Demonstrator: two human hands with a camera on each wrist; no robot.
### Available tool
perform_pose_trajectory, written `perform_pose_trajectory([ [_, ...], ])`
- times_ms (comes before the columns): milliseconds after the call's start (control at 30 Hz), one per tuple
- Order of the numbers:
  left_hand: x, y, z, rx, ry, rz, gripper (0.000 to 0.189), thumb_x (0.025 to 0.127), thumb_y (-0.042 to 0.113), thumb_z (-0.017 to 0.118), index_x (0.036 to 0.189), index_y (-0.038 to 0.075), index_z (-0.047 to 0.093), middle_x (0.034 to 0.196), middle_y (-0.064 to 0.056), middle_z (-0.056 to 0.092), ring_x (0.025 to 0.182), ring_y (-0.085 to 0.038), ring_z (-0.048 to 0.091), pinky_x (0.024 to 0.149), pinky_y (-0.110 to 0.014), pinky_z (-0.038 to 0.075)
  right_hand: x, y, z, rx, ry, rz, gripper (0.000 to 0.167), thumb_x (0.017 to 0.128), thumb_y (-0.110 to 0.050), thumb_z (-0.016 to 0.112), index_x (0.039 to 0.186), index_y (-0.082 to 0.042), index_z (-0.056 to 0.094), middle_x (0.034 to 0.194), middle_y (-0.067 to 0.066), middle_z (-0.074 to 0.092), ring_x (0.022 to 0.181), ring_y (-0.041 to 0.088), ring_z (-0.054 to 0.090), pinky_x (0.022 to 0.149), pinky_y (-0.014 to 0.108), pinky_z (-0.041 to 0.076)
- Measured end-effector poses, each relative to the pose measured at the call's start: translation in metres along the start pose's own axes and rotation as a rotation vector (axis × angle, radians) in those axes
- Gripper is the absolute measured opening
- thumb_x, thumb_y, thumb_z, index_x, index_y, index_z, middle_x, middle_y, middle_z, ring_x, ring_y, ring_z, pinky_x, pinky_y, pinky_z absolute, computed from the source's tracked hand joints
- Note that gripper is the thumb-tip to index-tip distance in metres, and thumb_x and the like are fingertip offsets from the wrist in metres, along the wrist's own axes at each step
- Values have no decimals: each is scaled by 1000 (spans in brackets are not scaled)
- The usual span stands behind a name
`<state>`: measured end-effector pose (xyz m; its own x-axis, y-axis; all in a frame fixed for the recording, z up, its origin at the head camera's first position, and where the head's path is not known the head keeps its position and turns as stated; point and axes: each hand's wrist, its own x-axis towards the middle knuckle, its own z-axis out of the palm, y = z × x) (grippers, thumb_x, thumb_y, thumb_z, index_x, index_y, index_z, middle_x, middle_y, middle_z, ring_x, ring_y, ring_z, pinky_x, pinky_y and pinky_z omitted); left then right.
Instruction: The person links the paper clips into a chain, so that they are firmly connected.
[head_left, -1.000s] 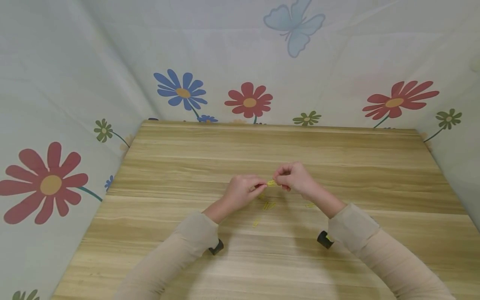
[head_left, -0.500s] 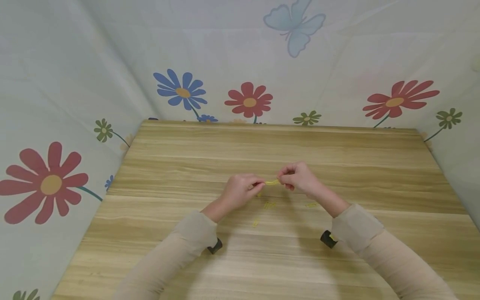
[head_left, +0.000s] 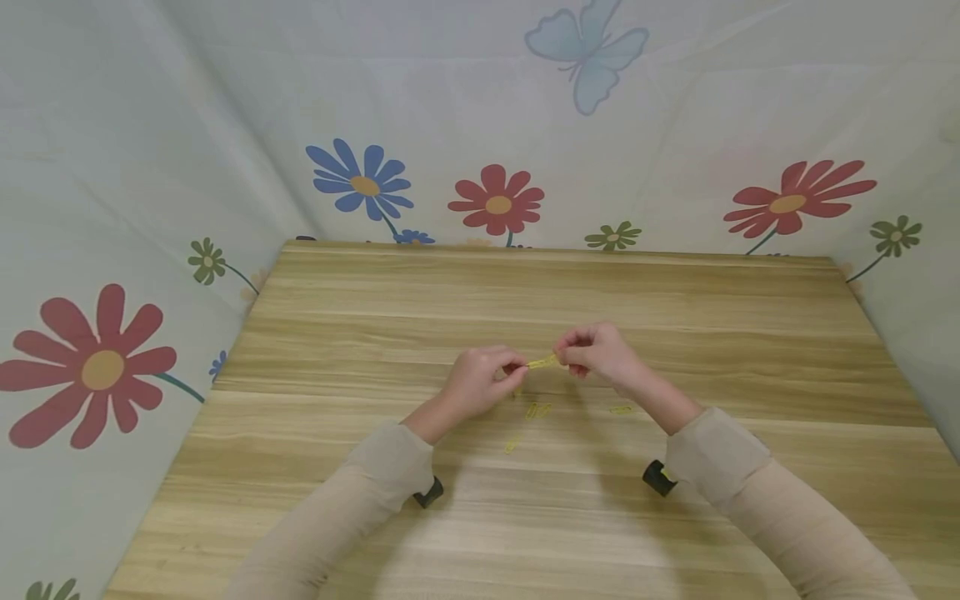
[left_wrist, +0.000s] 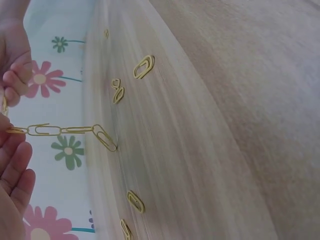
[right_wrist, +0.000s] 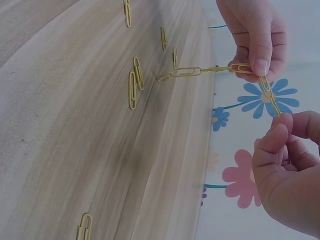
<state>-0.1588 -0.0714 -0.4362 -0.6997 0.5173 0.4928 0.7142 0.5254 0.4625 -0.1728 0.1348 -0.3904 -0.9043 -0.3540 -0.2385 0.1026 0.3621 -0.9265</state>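
Observation:
A chain of yellow paper clips [head_left: 541, 362] runs between the two hands above the wooden table. My left hand [head_left: 480, 382] pinches the chain between thumb and fingers, and several linked clips [left_wrist: 47, 131] hang down from that grip, the lowest right at the tabletop. My right hand [head_left: 602, 357] pinches the end paper clip [right_wrist: 274, 103], whose tip is hidden by the fingertips. Between the hands the right wrist view shows a short stretch of linked clips, pulled out in a line.
Several loose yellow paper clips lie on the wooden table [head_left: 360, 317]: a pair [head_left: 537, 410] below the hands, one clip [head_left: 510, 447] nearer the front, one clip [head_left: 622, 410] under the right wrist. A flowered cloth [head_left: 675, 125] stands behind the table.
My right hand has moved slightly right, away from the left hand. More of the paper clip chain shows stretched between them. The left hand has shifted slightly left.

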Motion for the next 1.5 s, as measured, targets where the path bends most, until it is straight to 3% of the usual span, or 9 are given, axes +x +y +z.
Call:
perform_pose_trajectory([
  [267,0,-2,2,-29,-4,-7,12,80,10,61,90,6,66,82,-2,67,70,-7,61,62,-14,49,0,-9,0,39,2,-6,19,84,-6,55,95,9,58,69,4,58,58,9,52,56,22,48],
  [667,4,7,0,-79,-49,-132,28,83,22,61,108,9,61,98,-1,64,79,-9,61,68,-21,51,0,-19,4,24,-5,-36,19,83,-5,57,95,10,58,64,-1,56,56,9,52,55,23,48],
  [1067,12,15,-3,-113,-14,-180,20,88,23,53,97,8,64,93,-1,64,78,-9,58,67,-18,48,0,-23,5,28,-27,-51,18,83,-4,56,94,10,58,63,-3,56,56,9,52,54,22,48],
  [1500,15,15,-6,-282,-61,-327,24,90,23,49,95,6,64,90,-3,64,80,-13,58,70,-21,48,0,-22,4,49,-40,-72,18,84,-4,56,95,10,58,65,0,57,57,9,53,56,24,49],
])
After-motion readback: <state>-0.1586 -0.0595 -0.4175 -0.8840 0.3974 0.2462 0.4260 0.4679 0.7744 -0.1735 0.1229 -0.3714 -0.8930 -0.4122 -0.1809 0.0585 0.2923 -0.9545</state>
